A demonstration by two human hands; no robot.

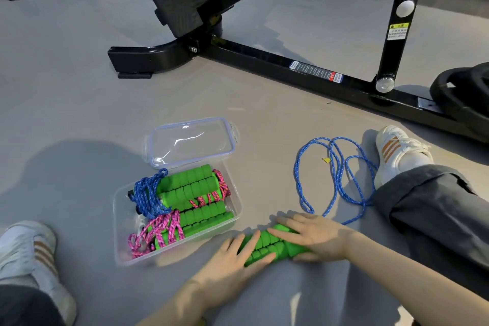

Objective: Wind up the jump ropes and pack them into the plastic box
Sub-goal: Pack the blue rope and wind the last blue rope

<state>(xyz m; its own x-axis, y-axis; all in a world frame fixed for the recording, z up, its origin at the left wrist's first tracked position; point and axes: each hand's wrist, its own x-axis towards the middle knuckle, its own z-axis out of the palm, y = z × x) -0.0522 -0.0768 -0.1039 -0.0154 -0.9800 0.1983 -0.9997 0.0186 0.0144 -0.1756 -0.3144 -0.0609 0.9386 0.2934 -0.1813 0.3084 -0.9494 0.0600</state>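
Your left hand (pixel 235 254) and right hand (pixel 311 235) both lie on a pair of green handles (pixel 270 246) on the floor just right of the plastic box (pixel 116 222), at its near corner. The fingers of both hands are laid fairly straight across the foam, pressing the two handles side by side. I cannot tell whether either thumb curls underneath. The loose blue rope (pixel 336 180) sprawls in open loops on the floor farther right of the box, unwound. Inside the box sit a wound blue rope (pixel 148 196) and a wound pink rope (pixel 158 231), each with green handles. The clear lid (pixel 190 143) lies flat just behind the box, touching its far edge.
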